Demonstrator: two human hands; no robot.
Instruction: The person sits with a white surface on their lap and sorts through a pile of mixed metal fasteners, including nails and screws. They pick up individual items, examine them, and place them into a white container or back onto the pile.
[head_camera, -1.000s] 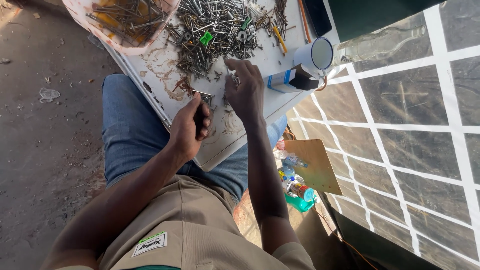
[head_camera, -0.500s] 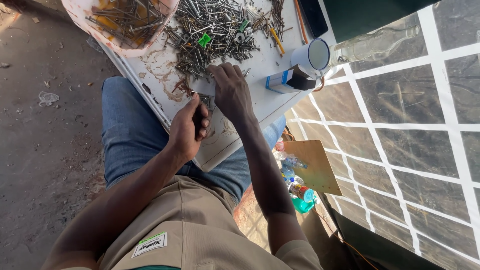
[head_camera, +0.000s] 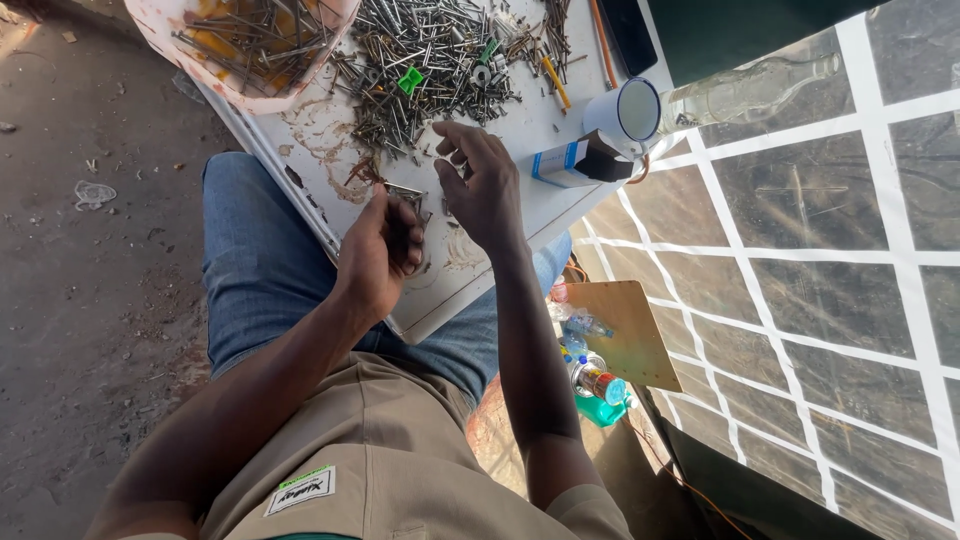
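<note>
- A small bundle of nails (head_camera: 405, 190) sits pinched in the left hand (head_camera: 375, 255), grip closed round them, just above the white desk (head_camera: 520, 125).
- The right hand (head_camera: 480, 185) hovers open-fingered, seemingly empty, near the nail pile (head_camera: 425, 50).
- Loosely bunched nails could slip onto the jeans (head_camera: 255, 270) or dirt floor (head_camera: 80, 300).

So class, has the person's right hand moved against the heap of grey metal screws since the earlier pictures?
Yes. The right hand has drawn back from the heap of grey metal screws, nearer the left hand.

left hand (head_camera: 380, 250) fingers curled closed, right hand (head_camera: 480, 185) fingers loosely spread, forearms extended
</note>
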